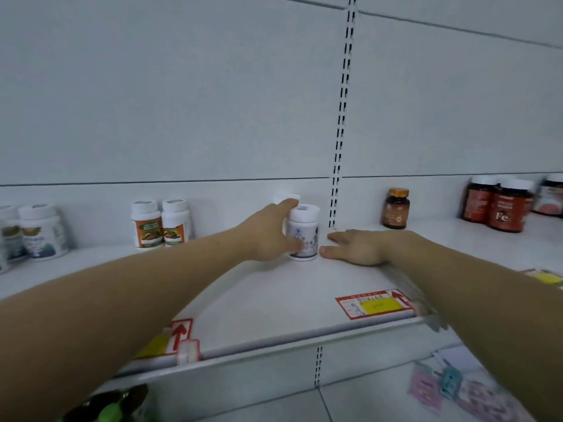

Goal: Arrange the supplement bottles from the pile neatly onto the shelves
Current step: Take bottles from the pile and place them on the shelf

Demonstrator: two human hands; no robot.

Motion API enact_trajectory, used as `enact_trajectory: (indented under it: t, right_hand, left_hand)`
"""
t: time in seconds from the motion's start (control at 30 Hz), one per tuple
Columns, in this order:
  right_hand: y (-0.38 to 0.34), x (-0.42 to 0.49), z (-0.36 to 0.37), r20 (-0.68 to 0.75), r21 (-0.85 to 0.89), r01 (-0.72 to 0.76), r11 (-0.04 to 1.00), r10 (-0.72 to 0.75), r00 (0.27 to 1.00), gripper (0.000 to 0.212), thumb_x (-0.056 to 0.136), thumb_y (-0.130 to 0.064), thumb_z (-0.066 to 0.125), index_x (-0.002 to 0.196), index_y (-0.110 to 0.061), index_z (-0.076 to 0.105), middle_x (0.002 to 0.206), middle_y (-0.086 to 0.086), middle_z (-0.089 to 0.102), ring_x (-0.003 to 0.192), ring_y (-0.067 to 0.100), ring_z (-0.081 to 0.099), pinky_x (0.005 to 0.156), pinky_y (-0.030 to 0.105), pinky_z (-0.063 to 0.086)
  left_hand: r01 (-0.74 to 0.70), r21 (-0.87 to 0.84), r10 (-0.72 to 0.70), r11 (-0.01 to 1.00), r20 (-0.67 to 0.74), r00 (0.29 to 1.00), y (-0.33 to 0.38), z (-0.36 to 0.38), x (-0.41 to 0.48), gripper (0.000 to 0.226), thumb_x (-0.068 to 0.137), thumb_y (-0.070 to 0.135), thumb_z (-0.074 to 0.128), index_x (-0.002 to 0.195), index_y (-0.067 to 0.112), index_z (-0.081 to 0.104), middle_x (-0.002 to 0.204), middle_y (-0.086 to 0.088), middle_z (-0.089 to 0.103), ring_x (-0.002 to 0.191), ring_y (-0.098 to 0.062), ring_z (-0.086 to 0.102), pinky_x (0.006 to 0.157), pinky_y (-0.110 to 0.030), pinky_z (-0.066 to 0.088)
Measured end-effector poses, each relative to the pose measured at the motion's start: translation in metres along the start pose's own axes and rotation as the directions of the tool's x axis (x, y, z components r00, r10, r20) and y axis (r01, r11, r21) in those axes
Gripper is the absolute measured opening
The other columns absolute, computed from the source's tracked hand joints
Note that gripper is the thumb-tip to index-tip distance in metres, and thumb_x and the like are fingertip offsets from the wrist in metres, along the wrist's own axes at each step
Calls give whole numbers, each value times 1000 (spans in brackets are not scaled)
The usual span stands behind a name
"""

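Rear bottle (287,198) behind left hand (268,231): only cap shows. Front bottle (305,228) label, price tag (373,304) print unreadable.

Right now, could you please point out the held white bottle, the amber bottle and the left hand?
white bottle (306,233): head view, label.
amber bottle (395,212): head view, label.
left hand (268,236): head view, its back.

One wide-angle camera, worn on the head, looks forward and slightly down onto the shelf (274,300) at close range. Both forearms enter from the lower corners, and the left hand (268,236) and right hand (356,246) converge at the white bottle (303,236) near frame centre. The view faces the back panel (182,102), which fills the upper half, and the frame is rolled so that the front edge (304,338) rises toward the right.
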State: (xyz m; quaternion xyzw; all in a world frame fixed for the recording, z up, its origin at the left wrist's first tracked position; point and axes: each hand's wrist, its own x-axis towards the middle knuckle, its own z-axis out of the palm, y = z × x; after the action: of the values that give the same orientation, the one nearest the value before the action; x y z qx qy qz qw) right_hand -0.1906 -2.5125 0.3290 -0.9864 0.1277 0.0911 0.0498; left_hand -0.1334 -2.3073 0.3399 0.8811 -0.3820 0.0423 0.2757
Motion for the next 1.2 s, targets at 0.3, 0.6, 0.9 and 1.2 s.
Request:
enact_trajectory:
  t: [0.3, 0.6, 0.9, 1.2]
  right_hand:
    - [22, 11, 13, -58, -7, 110, 994, -110, 992, 91, 75, -88, 18, 151, -40, 10, 162, 1, 4, 147, 28, 4, 115, 56, 5]
    - [24, 12, 14, -75, 14, 147, 989, -146, 986, 91, 76, -88, 21, 151, -37, 12, 161, 4, 6, 147, 31, 6, 115, 58, 5]
    - [25, 15, 12, -107, 53, 139, 989, -133, 985, 94, 73, -89, 28, 150, -35, 22, 158, 3, 21, 143, 32, 19, 113, 55, 14]
    - [-5, -1, -20, -310, 139, 186, 973, -136, 941, 84, 74, -76, 51, 140, -25, 37, 139, 7, 48, 121, 30, 49, 102, 44, 40]
  left_hand:
    - [134, 337, -93, 932, -136, 986, 15, 18, 47, 82, 79, 45, 70, 146, 27, 27, 154, -6, 19, 143, -24, 11, 114, -43, 23]
    - [256, 430, -152, 866, -261, 953, 22, 35, 73, 73, 82, 44, 65, 142, 22, 31, 139, -6, 31, 131, -28, 23, 100, -44, 34]
    - [248, 253, -174, 935, -282, 944, 24, 14, 57, 88, 77, 36, 73, 148, 22, 22, 153, -4, 25, 140, -25, 23, 111, -40, 26]
    - [430, 297, -436, 852, -51, 899, 19, -33, -48, 71, 88, 48, 59, 147, 27, 26, 155, 2, 24, 138, -21, 32, 109, -32, 28]
